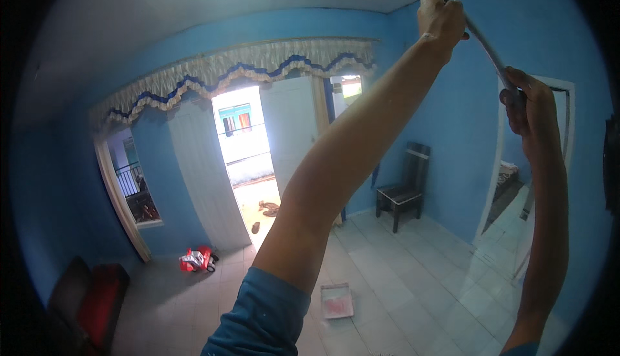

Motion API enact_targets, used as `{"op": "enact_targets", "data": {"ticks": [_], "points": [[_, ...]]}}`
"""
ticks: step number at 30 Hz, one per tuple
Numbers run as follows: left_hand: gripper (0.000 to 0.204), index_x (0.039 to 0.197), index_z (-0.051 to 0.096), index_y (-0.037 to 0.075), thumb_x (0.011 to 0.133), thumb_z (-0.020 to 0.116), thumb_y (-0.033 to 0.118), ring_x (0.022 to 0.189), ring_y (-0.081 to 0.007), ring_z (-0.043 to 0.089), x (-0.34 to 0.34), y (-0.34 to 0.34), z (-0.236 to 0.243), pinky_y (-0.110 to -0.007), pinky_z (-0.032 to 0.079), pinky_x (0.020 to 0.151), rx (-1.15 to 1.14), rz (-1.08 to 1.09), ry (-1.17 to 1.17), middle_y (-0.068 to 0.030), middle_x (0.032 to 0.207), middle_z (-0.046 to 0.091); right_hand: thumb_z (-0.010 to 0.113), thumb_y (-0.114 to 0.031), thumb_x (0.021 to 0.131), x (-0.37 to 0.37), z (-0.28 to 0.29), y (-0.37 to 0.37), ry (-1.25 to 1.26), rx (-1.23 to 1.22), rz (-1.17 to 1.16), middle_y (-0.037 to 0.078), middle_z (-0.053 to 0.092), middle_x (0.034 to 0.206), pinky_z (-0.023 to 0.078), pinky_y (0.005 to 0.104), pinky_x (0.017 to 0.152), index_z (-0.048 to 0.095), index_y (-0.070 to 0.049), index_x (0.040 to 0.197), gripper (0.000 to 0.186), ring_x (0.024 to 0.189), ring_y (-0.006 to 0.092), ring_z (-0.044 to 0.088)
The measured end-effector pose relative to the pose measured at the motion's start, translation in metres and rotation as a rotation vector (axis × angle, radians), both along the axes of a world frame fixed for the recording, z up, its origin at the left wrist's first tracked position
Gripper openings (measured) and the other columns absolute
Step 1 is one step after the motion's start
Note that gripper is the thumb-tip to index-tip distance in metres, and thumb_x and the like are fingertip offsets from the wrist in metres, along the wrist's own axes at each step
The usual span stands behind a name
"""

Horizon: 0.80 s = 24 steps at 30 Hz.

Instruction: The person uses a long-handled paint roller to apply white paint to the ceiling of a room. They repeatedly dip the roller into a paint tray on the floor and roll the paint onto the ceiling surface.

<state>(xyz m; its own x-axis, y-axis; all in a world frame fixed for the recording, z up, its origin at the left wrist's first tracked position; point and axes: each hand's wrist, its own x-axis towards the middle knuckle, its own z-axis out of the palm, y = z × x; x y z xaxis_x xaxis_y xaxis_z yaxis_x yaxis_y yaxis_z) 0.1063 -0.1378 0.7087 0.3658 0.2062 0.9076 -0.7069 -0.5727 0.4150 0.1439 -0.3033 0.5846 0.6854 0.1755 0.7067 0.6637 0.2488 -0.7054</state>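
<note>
Watching from far off, I see the left hand (442, 21) and right hand (535, 103) gripping a long grey pole (484, 42), probably spaced apart to steady it.

Your strongest light is daylight through the open doorway (247, 152), burnt out to white in places and hazing the edges of the white door panels (294, 114). The small window (351, 90) to its right glares too, and a bluish-white glow touches the top edge of your view, on an otherwise dim grey ceiling (174, 10). Your left side sinks into shadow, where the red-and-black sofa (103, 298) loses detail. A pale sheen lies on the floor tiles (400, 265). Fine detail looks soft and slightly hazy. Your fisheye lens bends the wall lines, and black vignetting closes the corners.
</note>
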Motion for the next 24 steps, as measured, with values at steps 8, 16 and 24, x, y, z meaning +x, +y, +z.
{"op": "enact_targets", "data": {"ticks": [8,16,24], "points": [[0.023,0.11,0.051,-0.012,0.095,0.05,0.005,0.075,-0.0306,0.071,0.028,-0.162,0.013,-0.038,0.064,0.061,-0.09,-0.152,-0.095,-0.0226,0.095,0.064,0.062,-0.012,0.102,0.053,-0.03,-0.19,-0.631,-0.139,-0.279,0.016,0.07,0.115,0.06,0.0358,0.088,0.067,-0.005,0.13,0.029,0.098,0.0219,0.068],[0.038,0.082,0.064,-0.012,0.091,0.051,0.023,0.062,-0.0312,0.065,0.0,-0.216,0.01,-0.045,0.05,0.059,0.102,-0.062,-0.19,-0.0229,0.07,0.065,0.065,-0.025,0.102,0.063,-0.04,-0.258,-0.88,-0.169,-0.572,0.015,0.068,0.125,0.06,0.0377,0.089,0.066,-0.009,0.131,0.033,0.106,0.024,0.067],[0.02,0.107,0.053,-0.011,0.095,0.051,0.004,0.079,-0.0317,0.07,-0.006,-0.138,0.003,-0.041,0.067,0.066,-0.257,-0.115,-0.08,-0.0215,0.099,0.063,0.068,-0.02,0.099,0.008,-0.014,-0.138,-0.153,-0.014,0.059,0.004,0.063,0.085,0.045,0.0182,0.055,0.072,-0.007,0.116,0.022,0.068,0.0056,0.056]]}}
